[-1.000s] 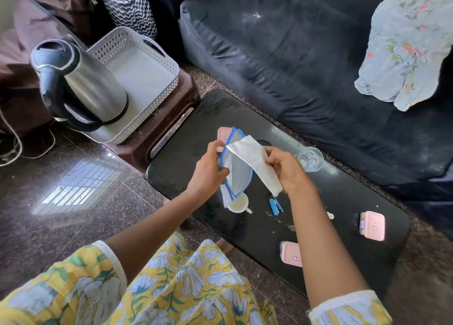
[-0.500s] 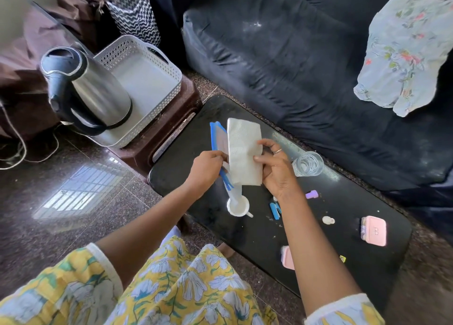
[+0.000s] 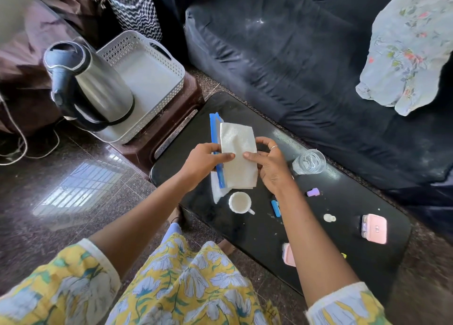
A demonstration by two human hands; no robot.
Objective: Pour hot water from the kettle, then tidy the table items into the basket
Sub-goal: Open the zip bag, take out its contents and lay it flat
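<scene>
Kettles: one, a steel electric kettle with a black handle (image 3: 95, 87), standing at the near left corner of the basket; whether it sits inside cannot be told.
Baskets: one white perforated plastic basket (image 3: 159, 106) on a brown stool (image 3: 176, 121), just left of the table.
Table: one glossy black low table (image 3: 348, 202).
Pink cases: two, one flat pink plastic case (image 3: 375, 229) near the right end, a second pink case (image 3: 288, 255) at the near edge, partly behind the right forearm.
Cups and glasses: one small white cup (image 3: 240, 202), one clear glass tumbler (image 3: 308, 161).
Small bits: one blue clip (image 3: 275, 208), one purple piece (image 3: 313, 192), one small white piece (image 3: 329, 218).
Held things: one folded white paper towel (image 3: 237, 155), one clear zip bag with a blue seal strip (image 3: 217, 148), both above the table's left end.
Left hand (image 3: 203, 163): fingers curled, thumb on top, pinching the bag's blue strip and the towel's left edge.
Right hand (image 3: 272, 168): thumb on the towel's face, fingers curled behind its right edge, gripping it.
Hands together: close, only the towel between them.
</scene>
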